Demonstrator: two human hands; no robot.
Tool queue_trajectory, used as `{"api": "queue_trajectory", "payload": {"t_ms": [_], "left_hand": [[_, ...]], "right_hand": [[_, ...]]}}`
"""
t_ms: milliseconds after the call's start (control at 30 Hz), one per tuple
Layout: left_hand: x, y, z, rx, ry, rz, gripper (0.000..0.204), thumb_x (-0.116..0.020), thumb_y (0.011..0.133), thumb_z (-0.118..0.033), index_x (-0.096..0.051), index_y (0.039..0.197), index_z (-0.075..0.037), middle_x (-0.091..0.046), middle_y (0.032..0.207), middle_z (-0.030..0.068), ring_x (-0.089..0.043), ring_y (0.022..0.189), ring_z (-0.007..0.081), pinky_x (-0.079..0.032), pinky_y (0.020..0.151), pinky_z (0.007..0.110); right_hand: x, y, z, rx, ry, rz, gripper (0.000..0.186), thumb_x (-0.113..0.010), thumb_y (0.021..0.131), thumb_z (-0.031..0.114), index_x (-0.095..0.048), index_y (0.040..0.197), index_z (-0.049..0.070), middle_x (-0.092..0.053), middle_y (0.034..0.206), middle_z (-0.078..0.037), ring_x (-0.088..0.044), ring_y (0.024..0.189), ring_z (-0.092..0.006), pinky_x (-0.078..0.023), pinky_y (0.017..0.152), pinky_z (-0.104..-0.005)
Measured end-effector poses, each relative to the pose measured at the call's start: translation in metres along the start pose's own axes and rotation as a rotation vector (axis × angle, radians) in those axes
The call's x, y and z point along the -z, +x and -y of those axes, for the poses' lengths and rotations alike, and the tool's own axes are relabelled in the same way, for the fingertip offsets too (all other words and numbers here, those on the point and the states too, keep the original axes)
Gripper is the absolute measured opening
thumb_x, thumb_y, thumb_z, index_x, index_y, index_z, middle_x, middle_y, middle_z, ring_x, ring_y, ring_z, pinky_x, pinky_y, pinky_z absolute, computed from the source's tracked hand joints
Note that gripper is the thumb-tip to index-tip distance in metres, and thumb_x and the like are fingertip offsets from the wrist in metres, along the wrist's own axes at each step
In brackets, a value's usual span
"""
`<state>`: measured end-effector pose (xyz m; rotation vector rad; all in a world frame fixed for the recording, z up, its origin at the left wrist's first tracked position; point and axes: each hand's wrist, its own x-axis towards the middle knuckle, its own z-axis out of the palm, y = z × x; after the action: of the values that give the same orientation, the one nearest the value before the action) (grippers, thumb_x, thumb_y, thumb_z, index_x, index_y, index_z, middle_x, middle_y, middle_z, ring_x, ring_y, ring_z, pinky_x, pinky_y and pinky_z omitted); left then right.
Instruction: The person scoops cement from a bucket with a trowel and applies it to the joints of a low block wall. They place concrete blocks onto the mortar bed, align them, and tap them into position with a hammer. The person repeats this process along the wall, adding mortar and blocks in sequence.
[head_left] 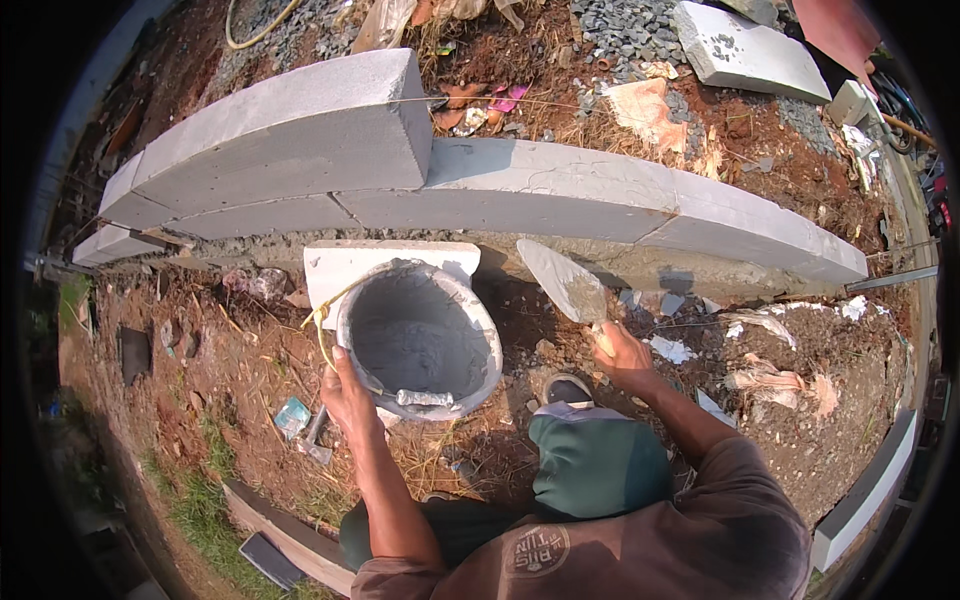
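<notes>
My left hand (350, 397) grips the left rim of a mortar-caked bucket (486, 372), beside a yellow rope (322, 318) tied at that side. Grey wet mortar (415, 345) lies low inside the bucket, which tilts toward me. In my right hand (628, 358) is a pointing trowel (565, 282), closed around its handle, with grey mortar smeared on the blade. The blade points up and left, between the bucket and a low wall of pale blocks (530, 200). A second-course block (290, 125) stands on the wall's left part.
A taut string (540, 103) runs along the wall. Behind the bucket lies a white slab (322, 262). Beyond the wall are gravel (625, 35) and a loose pale block (750, 55). A hammer-like tool (316, 432) rests on the dirt at left. Torn sacking (780, 380) lies at right.
</notes>
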<state>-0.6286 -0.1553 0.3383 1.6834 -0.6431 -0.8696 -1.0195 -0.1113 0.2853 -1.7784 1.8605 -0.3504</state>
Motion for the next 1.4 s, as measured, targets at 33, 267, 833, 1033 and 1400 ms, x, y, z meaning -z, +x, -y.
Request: {"api": "queue_trajectory", "payload": {"t_ms": [33,267,833,1033,1400], "left_hand": [[-0.003,0.0,0.002,-0.022,0.05,0.016,0.038,-0.051,0.097,-0.039,-0.056,0.077,-0.006,-0.047,0.063,-0.0041,-0.038,0.055,0.005,-0.03,0.048,0.024],[-0.023,-0.013,-0.006,-0.154,0.123,0.119,0.034,-0.053,0.097,-0.029,-0.056,0.074,-0.005,-0.042,0.06,-0.0071,-0.033,0.053,0.0025,-0.025,0.046,0.022],[-0.085,-0.052,-0.033,-0.045,-0.159,0.241,0.036,-0.051,0.098,-0.036,-0.059,0.081,-0.005,-0.047,0.062,-0.0064,-0.038,0.054,0.0013,-0.029,0.047,0.02],[-0.126,-0.077,-0.055,-0.032,-0.269,0.181,0.035,-0.051,0.097,-0.035,-0.06,0.09,-0.002,-0.054,0.066,-0.0019,-0.046,0.053,0.0042,-0.034,0.045,0.021],[-0.122,-0.071,-0.033,0.052,-0.235,0.166,0.044,-0.05,0.097,-0.038,-0.052,0.117,0.001,-0.06,0.104,0.0139,-0.061,0.091,0.0218,-0.053,0.075,0.035]], "right_hand": [[0.001,-0.01,0.008,-0.013,0.079,0.12,0.046,-0.059,0.082,0.027,-0.047,0.122,0.006,-0.057,0.108,-0.021,-0.059,0.096,-0.0416,-0.047,0.081,-0.0487],[0.006,0.066,0.122,0.402,-0.474,0.367,0.028,-0.052,0.087,0.023,-0.058,0.097,-0.002,-0.064,0.094,-0.02,-0.064,0.083,-0.0368,-0.05,0.073,-0.0447],[0.061,0.032,0.028,-0.289,0.805,0.955,0.033,-0.055,0.088,0.029,-0.06,0.099,-0.002,-0.059,0.068,-0.007,-0.057,0.052,-0.0149,-0.047,0.045,-0.0286],[0.149,0.02,-0.032,-0.282,0.875,0.646,0.029,-0.058,0.086,0.025,-0.06,0.096,-0.002,-0.058,0.065,-0.008,-0.055,0.048,-0.0146,-0.044,0.044,-0.0277],[0.161,0.056,-0.173,0.005,-0.381,-0.514,0.032,-0.065,0.08,0.023,-0.059,0.107,0.006,-0.059,0.084,-0.012,-0.061,0.075,-0.0314,-0.05,0.071,-0.0406]]}}
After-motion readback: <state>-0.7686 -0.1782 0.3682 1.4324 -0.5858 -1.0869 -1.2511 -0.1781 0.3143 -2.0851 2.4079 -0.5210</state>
